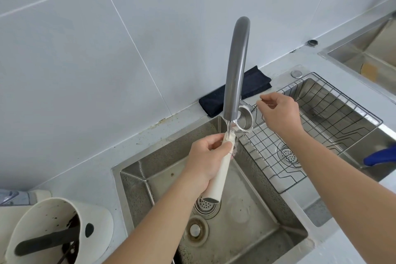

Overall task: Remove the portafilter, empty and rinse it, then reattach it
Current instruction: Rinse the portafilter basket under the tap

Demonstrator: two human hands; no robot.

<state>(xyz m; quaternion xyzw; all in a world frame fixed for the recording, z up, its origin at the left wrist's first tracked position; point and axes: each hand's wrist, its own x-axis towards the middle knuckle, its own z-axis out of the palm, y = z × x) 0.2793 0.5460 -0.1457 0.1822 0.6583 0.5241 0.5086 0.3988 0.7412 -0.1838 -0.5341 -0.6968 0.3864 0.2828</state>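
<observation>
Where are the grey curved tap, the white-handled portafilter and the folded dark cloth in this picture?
Grey curved tap [235, 66], head view, middle of its spout.
White-handled portafilter [221, 165], head view, on its handle below the left hand [205, 156].
Folded dark cloth [254, 83], head view, on its right part.

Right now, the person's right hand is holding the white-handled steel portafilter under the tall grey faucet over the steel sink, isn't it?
Not quite: the head view shows the left hand gripping the white-handled steel portafilter under the tall grey faucet over the steel sink. The right hand hovers beside it, holding nothing.
</observation>
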